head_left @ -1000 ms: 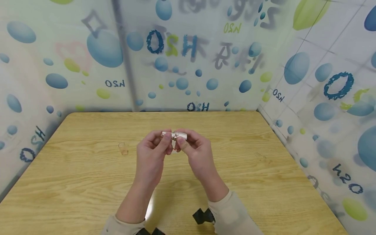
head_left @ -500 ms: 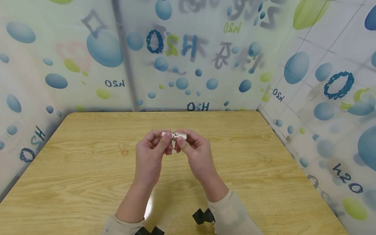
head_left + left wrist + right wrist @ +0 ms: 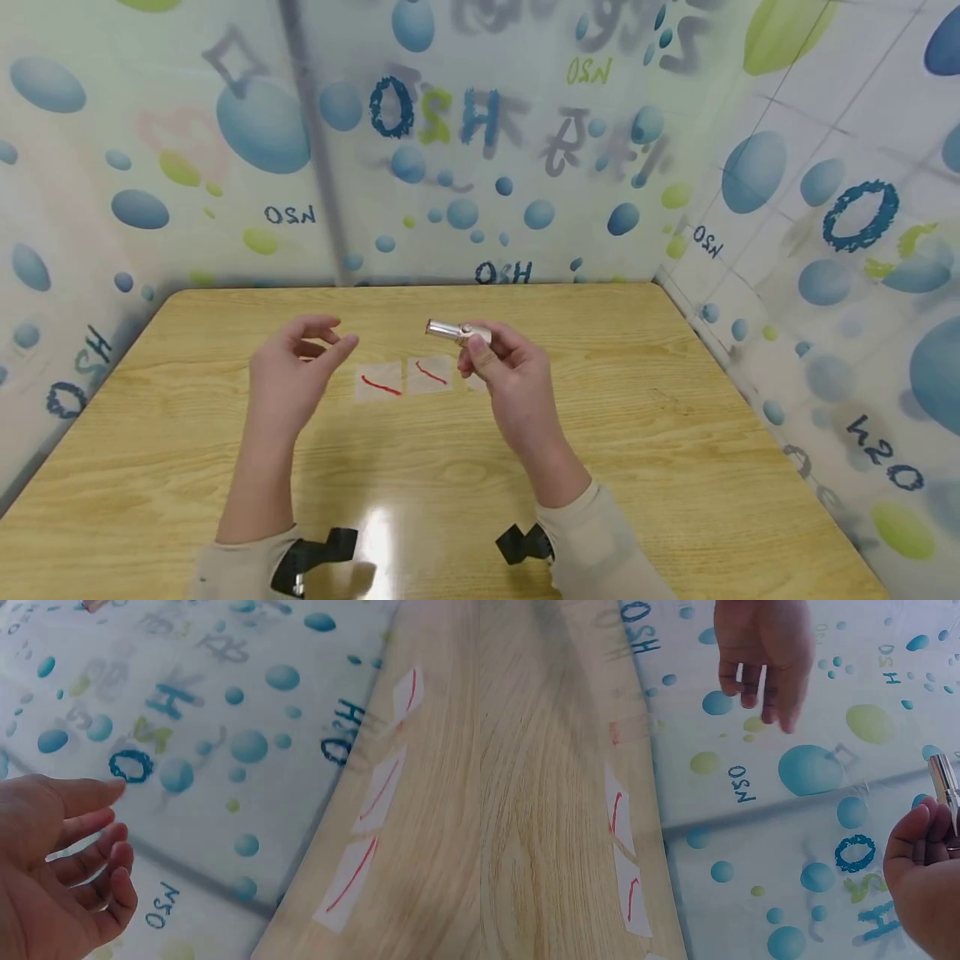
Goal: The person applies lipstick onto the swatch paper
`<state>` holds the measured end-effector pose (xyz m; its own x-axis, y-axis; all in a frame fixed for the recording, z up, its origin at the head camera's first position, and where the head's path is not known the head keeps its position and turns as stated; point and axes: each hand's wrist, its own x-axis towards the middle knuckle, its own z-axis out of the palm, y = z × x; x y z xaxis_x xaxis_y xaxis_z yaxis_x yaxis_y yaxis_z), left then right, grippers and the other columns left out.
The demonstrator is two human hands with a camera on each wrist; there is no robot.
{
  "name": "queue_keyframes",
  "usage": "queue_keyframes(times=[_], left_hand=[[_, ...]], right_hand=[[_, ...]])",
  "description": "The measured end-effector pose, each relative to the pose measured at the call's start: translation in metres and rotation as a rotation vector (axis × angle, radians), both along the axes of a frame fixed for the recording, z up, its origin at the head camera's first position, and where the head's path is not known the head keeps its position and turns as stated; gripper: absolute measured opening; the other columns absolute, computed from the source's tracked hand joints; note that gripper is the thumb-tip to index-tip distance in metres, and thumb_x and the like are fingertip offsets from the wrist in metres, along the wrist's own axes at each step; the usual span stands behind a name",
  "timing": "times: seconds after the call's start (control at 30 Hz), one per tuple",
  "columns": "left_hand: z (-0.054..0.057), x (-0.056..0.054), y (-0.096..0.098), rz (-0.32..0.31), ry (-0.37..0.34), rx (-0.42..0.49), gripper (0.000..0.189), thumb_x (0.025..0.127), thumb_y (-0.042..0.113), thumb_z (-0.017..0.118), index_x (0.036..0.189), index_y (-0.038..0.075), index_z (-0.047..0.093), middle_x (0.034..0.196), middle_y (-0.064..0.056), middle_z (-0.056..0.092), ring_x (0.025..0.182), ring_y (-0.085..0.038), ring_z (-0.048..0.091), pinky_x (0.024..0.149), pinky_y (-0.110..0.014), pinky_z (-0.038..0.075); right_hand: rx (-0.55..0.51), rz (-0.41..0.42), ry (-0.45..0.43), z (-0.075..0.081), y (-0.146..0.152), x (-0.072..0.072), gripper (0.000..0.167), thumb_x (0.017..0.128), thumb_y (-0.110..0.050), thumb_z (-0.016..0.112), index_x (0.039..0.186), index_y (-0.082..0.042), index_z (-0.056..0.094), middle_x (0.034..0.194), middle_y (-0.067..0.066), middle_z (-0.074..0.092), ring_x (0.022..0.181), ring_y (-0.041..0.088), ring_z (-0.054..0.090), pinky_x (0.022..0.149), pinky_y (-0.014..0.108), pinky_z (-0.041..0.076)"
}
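Observation:
In the head view my right hand (image 3: 510, 379) pinches a small silver metal tube (image 3: 444, 330) between thumb and fingers. The tube has a jointed-looking middle with a round spot, and it points left, tilted slightly up. Part of it is hidden by the fingers. In the right wrist view the tube (image 3: 941, 776) stands up from the fingertips. My left hand (image 3: 288, 375) is held off to the left, apart from the tube, its fingers loosely bent and holding nothing. The left wrist view shows that hand (image 3: 64, 862) with nothing in it.
On the wooden table (image 3: 420, 475) lie white paper slips, one (image 3: 378, 382) with a red stroke, another (image 3: 430, 375) beside it with a red stroke, and a third (image 3: 476, 382) partly behind the right hand. A patterned sheet (image 3: 465, 167) rises behind the table's far edge.
My left hand has let go of the silver tube and moved left, uncovering the paper slips. The right hand still holds the tube, now slightly farther right.

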<state>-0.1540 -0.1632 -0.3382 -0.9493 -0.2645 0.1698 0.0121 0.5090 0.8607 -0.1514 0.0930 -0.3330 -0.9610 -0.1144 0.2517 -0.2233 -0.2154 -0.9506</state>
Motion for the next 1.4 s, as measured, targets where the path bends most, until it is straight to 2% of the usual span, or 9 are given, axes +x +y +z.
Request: queue_keyframes(times=[0.2,0.37,0.43,0.53,0.63,0.93,1.07,1.23,1.4], left_hand=[[-0.019,-0.012,-0.037,-0.071,-0.134,-0.36,0.05,0.102,0.02,0.069,0.145,-0.002,0.058,0.145,-0.035,0.051,0.112,-0.049,0.062,0.08,-0.053,0.059],[-0.034,-0.021,-0.056,-0.148,-0.277,-0.433,0.058,0.102,0.015,0.065,0.153,-0.006,0.047,0.158,-0.042,0.036,0.136,-0.063,0.045,0.106,-0.074,0.045],[-0.038,-0.024,-0.058,-0.169,-0.306,-0.434,0.059,0.102,0.015,0.063,0.155,-0.005,0.045,0.16,-0.04,0.036,0.139,-0.062,0.044,0.107,-0.074,0.045],[-0.04,-0.028,-0.059,-0.187,-0.329,-0.425,0.059,0.103,0.015,0.061,0.156,-0.004,0.045,0.16,-0.037,0.041,0.113,-0.048,0.064,0.086,-0.057,0.057],[-0.044,-0.03,-0.059,-0.197,-0.346,-0.428,0.056,0.103,0.013,0.058,0.156,-0.003,0.046,0.156,-0.035,0.047,0.091,-0.036,0.066,0.072,-0.041,0.052],[-0.06,-0.03,-0.055,-0.181,-0.326,-0.432,0.046,0.106,0.011,0.057,0.149,-0.003,0.056,0.146,-0.034,0.059,0.132,-0.054,0.057,0.097,-0.063,0.054],[-0.059,-0.025,-0.053,-0.164,-0.3,-0.419,0.046,0.107,0.012,0.056,0.15,-0.003,0.054,0.146,-0.034,0.059,0.132,-0.054,0.059,0.098,-0.063,0.055],[-0.043,-0.017,-0.045,-0.117,-0.189,-0.363,0.044,0.111,0.014,0.053,0.151,-0.003,0.048,0.143,-0.032,0.06,0.118,-0.048,0.068,0.081,-0.051,0.06],[-0.018,-0.009,-0.03,-0.084,-0.075,-0.243,0.043,0.114,0.018,0.05,0.15,-0.003,0.042,0.141,-0.026,0.061,0.127,-0.046,0.064,0.091,-0.056,0.058]], right_hand=[[-0.007,0.017,0.004,-0.001,-0.003,-0.001,0.024,0.108,-0.006,0.059,0.126,0.007,0.069,0.086,-0.001,0.068,0.081,0.014,0.064,0.079,0.023,0.059],[0.0,0.017,-0.002,-0.003,-0.004,-0.001,0.025,0.108,-0.006,0.059,0.127,0.008,0.068,0.086,-0.002,0.068,0.081,0.013,0.063,0.079,0.023,0.059],[0.008,0.018,-0.005,-0.004,-0.004,-0.002,0.025,0.108,-0.007,0.059,0.127,0.007,0.069,0.086,-0.001,0.068,0.081,0.013,0.063,0.079,0.023,0.06],[0.012,0.019,-0.011,-0.006,-0.005,-0.002,0.025,0.108,-0.006,0.06,0.126,0.008,0.069,0.085,-0.002,0.068,0.08,0.012,0.064,0.079,0.023,0.06],[0.014,0.018,-0.023,-0.008,-0.006,-0.002,0.024,0.108,-0.006,0.06,0.125,0.008,0.069,0.084,-0.002,0.068,0.079,0.012,0.064,0.079,0.023,0.061],[0.052,0.0,-0.029,-0.008,-0.005,-0.002,0.023,0.108,-0.009,0.061,0.125,0.003,0.072,0.086,0.001,0.068,0.082,0.013,0.065,0.081,0.023,0.061],[0.045,0.005,-0.041,-0.009,-0.005,-0.003,0.023,0.108,-0.009,0.061,0.125,0.002,0.072,0.087,0.001,0.068,0.081,0.013,0.065,0.081,0.023,0.061],[0.04,0.001,-0.044,-0.009,-0.005,-0.004,0.024,0.108,-0.008,0.061,0.126,0.004,0.071,0.087,0.001,0.068,0.082,0.014,0.065,0.08,0.024,0.061],[0.033,-0.005,-0.048,-0.007,-0.002,-0.004,0.024,0.108,-0.009,0.061,0.127,0.003,0.071,0.088,0.001,0.068,0.083,0.015,0.065,0.08,0.024,0.061]])
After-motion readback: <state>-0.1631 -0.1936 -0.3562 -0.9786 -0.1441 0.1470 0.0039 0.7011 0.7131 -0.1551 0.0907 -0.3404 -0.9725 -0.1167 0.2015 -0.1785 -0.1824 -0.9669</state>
